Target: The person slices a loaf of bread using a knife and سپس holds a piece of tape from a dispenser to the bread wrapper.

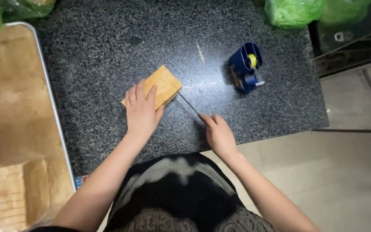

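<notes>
While the left hand presses flat, fingers spread, on the near end of a stack of sliced bread lying on the dark speckled desk, the right hand is clenched around the handle of a long thin knife. Its blade runs diagonally across the stack's far part, and a cut line shows there; whether it goes fully through cannot be told, so the cutting seems under way, not finished. A blue tape dispenser stands well apart to the right, a metal tray with more bread at left, and green bags behind.
</notes>
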